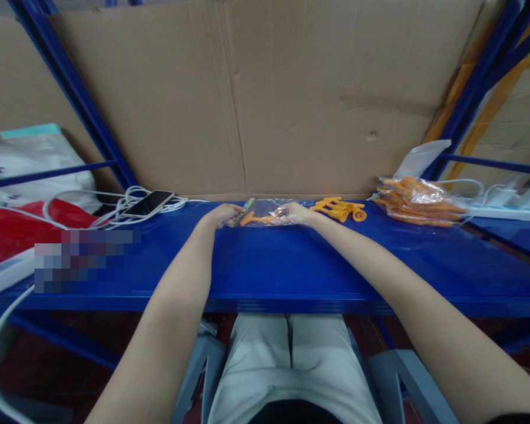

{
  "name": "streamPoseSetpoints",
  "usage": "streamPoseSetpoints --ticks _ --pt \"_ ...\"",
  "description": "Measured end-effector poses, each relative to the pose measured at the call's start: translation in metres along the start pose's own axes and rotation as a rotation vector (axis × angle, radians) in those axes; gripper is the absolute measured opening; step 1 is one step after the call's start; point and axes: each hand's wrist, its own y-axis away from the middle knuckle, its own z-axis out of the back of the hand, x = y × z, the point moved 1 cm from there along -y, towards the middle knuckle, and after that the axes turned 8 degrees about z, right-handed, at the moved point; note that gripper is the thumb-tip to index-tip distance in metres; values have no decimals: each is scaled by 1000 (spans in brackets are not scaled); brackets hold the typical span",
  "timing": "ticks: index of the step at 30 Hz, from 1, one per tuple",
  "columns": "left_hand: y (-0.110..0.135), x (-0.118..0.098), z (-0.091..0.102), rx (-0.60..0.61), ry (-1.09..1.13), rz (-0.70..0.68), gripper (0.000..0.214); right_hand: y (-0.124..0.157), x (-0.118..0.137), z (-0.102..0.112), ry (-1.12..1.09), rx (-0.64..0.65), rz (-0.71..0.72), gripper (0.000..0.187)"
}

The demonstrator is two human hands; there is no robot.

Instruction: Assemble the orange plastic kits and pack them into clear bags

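A clear plastic bag [265, 206] with a green-yellow strip at its left end lies on the blue table [291, 265]. An orange plastic piece [248, 219] shows in or under the bag; I cannot tell which. My left hand [227, 215] is closed on the bag's strip end. At the other end my right hand [297, 213] has its fingers curled over the bag and the orange piece, partly hiding both. Just right of that hand lie several loose orange plastic pieces [335, 208] with wide, cup-like ends.
Farther right sits a filled clear bag of orange pieces [417, 201], near a white power strip [507, 212]. On the left are a phone [148, 204], coiled white cables [128, 206] and a red bag [22, 227]. Cardboard [291, 100] stands behind the table, between blue posts.
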Motion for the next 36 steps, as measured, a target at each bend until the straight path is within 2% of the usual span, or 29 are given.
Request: streamPoseSetpoints --ticks 4,12,17,23,28,36 --pt "1 -1 0 -7 -28 2 31 1 4 -1 -63 52 -10 25" --pt "6 -5 -1 -2 -48 4 35 4 5 5 -116 153 7 13" --pt "8 -4 -1 5 -17 -12 37 0 3 1 -185 128 -5 13" --pt "-2 -1 0 -14 -48 -6 36 -3 0 -6 -191 42 -62 13" --pt "-3 -2 -2 -59 -23 17 32 -2 2 -8 -205 74 -31 14" --pt "5 -7 -4 -160 179 21 30 -1 5 -8 -202 85 -47 17"
